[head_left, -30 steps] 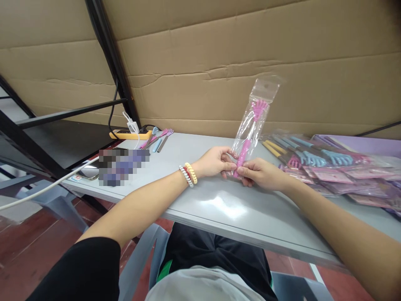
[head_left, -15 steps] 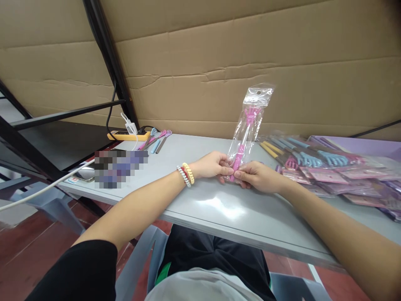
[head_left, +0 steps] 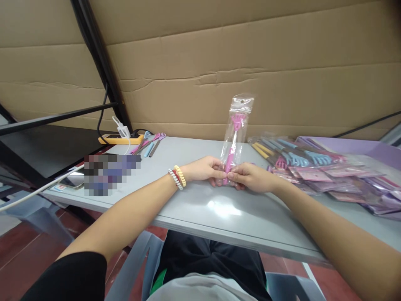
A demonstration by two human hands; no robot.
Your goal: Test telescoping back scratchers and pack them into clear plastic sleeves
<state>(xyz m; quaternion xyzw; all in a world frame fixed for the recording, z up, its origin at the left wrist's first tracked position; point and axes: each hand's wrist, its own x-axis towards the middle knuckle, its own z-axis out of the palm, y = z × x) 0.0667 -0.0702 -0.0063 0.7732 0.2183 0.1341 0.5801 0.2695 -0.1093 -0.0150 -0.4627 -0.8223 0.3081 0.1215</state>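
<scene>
A pink back scratcher [head_left: 230, 159] with a hand-shaped head stands nearly upright inside a clear plastic bag [head_left: 242, 105] with a hang hole at its top. My left hand [head_left: 208, 169] pinches the lower left side of the bag. From the other side, my right hand [head_left: 249, 176] grips the bag's lower end, with the thumbs close together by the handle's bottom. Both hands are closed, low over the grey table [head_left: 188, 205]. Fingers partly hide the lower end of the handle.
Bagged back scratchers [head_left: 291, 159] and pink-labelled packs [head_left: 338, 179] are piled on the right before a purple bin [head_left: 354, 146]. Several loose scratchers [head_left: 152, 142] lie at the back left, near a yellow power strip [head_left: 120, 139]. A cardboard wall [head_left: 219, 54] rises behind the table.
The view has shifted slightly, so most things sit a little to the left and lower. The bagged scratcher leans less to the right. Both hands keep their hold on it.
</scene>
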